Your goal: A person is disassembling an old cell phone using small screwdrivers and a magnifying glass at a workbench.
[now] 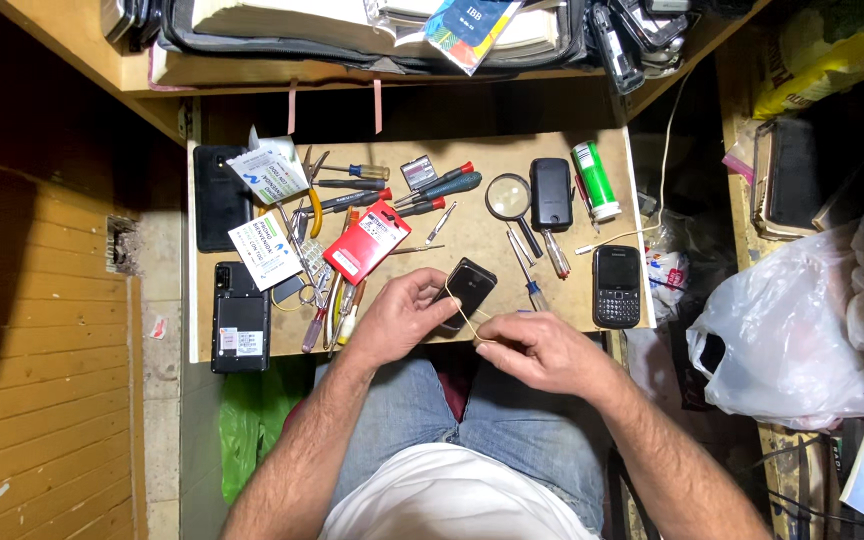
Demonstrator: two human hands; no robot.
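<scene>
My left hand [402, 315] grips a small black phone [470, 285] at the near edge of the wooden work board [472, 180]. A thin tan rubber band [471, 318] runs from the phone to my right hand [540, 350], which pinches it and pulls it toward me. Both hands hover over my lap, just past the board's near edge.
On the board lie several screwdrivers [432, 190], a red card packet [367, 240], a magnifying glass [510, 200], a green-and-white tube [594, 180], and other black phones [617, 285] [550, 193] [240, 318]. A white plastic bag [792, 330] sits to the right, a shelf [152, 70] above.
</scene>
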